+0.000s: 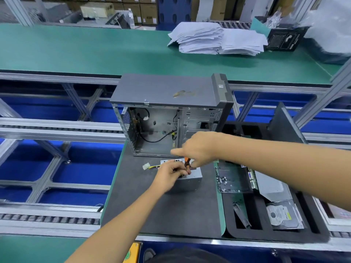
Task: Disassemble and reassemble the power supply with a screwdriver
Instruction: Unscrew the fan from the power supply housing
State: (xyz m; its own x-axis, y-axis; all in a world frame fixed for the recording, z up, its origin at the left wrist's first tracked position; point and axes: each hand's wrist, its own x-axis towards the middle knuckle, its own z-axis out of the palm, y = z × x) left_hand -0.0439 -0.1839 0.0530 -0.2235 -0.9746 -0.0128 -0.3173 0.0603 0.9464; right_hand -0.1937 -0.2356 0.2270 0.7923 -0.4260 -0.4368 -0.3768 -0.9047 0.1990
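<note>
Single head-worn wide-angle view, looking forward and steeply down, close over the hands (187,160) at the near surface (167,209), far benches beyond.

The light over me is bright, even and cool, coming from above, so the green bench top (95,50) glows evenly and carries only a soft shadow under the stack of papers (218,38). The inside of the open computer case (171,114) is dimmer than its lid, which shows a dull smear of reflection. My right hand (199,149) is smeared with motion blur at the fingertips; my left hand (171,174) is sharper. The wide lens bows the conveyor rails (57,130) and stretches my forearms toward the corners. The far shelves look soft, and the plastic wrap (330,21) at top right is blown out white.
</note>
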